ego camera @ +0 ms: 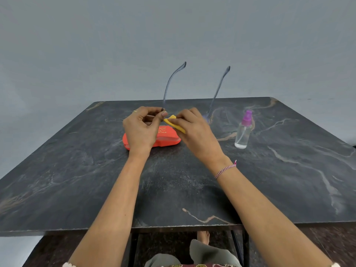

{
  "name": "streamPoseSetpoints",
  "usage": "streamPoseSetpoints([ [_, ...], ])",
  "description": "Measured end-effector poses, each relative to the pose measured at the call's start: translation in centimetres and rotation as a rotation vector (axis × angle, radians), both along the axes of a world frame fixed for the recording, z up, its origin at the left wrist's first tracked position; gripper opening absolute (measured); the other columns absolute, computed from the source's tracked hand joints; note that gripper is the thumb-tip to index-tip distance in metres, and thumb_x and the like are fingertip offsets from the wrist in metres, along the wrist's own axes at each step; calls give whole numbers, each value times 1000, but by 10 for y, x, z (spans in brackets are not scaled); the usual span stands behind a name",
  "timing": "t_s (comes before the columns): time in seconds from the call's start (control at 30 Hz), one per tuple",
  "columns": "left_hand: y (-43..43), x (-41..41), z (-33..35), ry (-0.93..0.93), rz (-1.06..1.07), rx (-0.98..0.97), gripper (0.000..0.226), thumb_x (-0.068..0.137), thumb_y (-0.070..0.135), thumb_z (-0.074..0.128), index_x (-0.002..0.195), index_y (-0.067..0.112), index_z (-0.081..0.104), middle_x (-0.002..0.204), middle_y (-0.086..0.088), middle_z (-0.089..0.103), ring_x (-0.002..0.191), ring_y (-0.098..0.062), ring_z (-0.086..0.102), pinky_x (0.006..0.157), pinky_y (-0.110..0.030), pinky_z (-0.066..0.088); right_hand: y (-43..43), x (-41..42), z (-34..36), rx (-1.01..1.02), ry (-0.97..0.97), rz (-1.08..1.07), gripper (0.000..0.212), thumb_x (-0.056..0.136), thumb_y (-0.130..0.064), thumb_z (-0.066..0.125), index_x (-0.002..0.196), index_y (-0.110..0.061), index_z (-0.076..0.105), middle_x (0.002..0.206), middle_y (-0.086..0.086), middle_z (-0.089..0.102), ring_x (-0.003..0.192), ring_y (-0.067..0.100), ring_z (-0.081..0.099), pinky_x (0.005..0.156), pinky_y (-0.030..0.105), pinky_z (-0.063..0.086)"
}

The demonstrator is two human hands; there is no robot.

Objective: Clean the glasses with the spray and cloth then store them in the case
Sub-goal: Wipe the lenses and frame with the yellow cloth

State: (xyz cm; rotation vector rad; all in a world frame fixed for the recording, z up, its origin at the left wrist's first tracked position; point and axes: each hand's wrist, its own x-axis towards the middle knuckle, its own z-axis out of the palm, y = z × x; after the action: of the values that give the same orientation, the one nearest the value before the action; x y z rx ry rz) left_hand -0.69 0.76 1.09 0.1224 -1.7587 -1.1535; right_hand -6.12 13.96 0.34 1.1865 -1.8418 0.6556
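Glasses (166,93) (temples pointing up, away) pinched in left fingers (163,113), right fingers (185,115) pinching cloth (173,123).

Pinches thin grey-framed glasses (164,101) in left hand (141,128), temples pointing up and away. Presses folded yellow cloth (173,123) against their front with right hand (194,128). Below, on dark marbled table (192,189): orange-red oval case (165,140); to the right, upright clear spray bottle with purple nozzle (243,132).

Both forearms extend from 6 o'clock and converge toward 12 o'clock. Left hand (142,130): fingers curled, thumb and forefinger pinching the glasses (167,86). Right hand (194,130), at its 3 o'clock: fingertips pinching the cloth (170,120).
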Motion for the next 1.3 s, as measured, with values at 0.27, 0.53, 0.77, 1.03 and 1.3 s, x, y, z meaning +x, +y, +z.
streamPoseSetpoints([
  [0.27,5,-3,0,-30,-281,328,10,77,9,73,86,12,70,71,10,72,67,-5,67,67,-22,56,9,0,4,-121,31,-78,7,78,-5,72,83,0,70,79,10,62,76,16,38,64,30,39],
  [0.53,9,-6,-7,-186,-650,678,16,79,18,64,93,12,67,75,1,73,70,-13,70,72,-26,57,12,2,4,-168,-3,-62,9,80,-10,71,85,-4,70,80,7,61,77,16,41,63,24,39],
  [0.77,5,-5,-5,-125,-517,533,8,83,0,62,88,6,67,72,4,74,66,-9,70,61,-20,56,13,0,3,-162,29,-73,8,77,-8,74,80,-3,68,79,7,61,77,16,42,60,25,42],
  [1.03,7,-4,-7,-21,-199,148,14,75,11,76,82,21,71,78,11,72,74,-10,70,70,-24,56,15,0,4,-133,-3,-91,11,72,-2,76,77,-3,67,79,7,62,71,27,56,61,29,41],
  [1.3,10,-7,-3,46,-79,-59,10,80,7,71,86,15,68,80,2,67,79,-5,65,67,-11,50,15,-8,4,-112,-137,44,15,83,-14,66,95,-7,72,87,6,64,80,15,45,72,18,38],
])
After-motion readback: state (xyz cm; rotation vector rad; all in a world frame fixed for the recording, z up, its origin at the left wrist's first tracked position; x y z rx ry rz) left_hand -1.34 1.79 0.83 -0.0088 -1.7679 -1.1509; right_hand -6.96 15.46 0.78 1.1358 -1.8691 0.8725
